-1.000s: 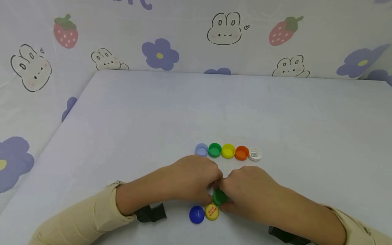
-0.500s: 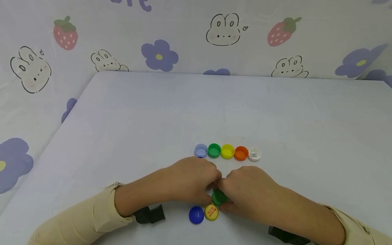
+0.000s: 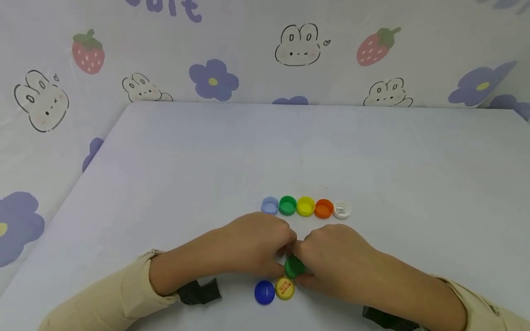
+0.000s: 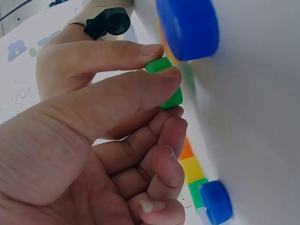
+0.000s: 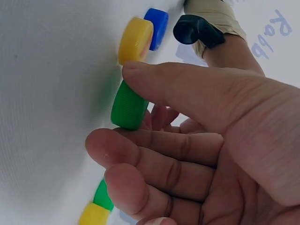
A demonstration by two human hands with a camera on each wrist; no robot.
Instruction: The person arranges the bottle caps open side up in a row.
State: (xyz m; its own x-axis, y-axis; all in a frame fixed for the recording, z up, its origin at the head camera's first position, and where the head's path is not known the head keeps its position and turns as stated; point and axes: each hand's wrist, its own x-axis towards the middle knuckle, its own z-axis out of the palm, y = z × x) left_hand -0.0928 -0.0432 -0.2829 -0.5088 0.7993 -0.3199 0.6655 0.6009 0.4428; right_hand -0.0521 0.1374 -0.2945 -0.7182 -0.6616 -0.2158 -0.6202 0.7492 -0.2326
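Observation:
A green bottle cap (image 3: 294, 267) is between my two hands, just behind a yellow cap (image 3: 285, 288) with red print on its top. My right hand (image 5: 187, 126) pinches the green cap between thumb and forefinger, as the right wrist view shows. From the other side my left hand (image 4: 93, 136) has its thumb and fingertips on the same cap. The remaining fingers of both hands are loosely bent. To the left of the yellow cap lies a dark blue cap (image 3: 264, 293). In the head view, the backs of the hands hide most of the fingertips.
Beyond the hands a row of upturned caps runs across the white table (image 3: 198, 161): light blue (image 3: 270, 206), green (image 3: 287, 205), yellow (image 3: 306, 206), orange (image 3: 324, 208) and white (image 3: 342, 210). Another dark blue cap (image 4: 216, 202) sits beside this row in the left wrist view.
The head view has shifted slightly, so the backdrop appears lower. Both hands stay at the green cap, and the caps keep their arrangement.

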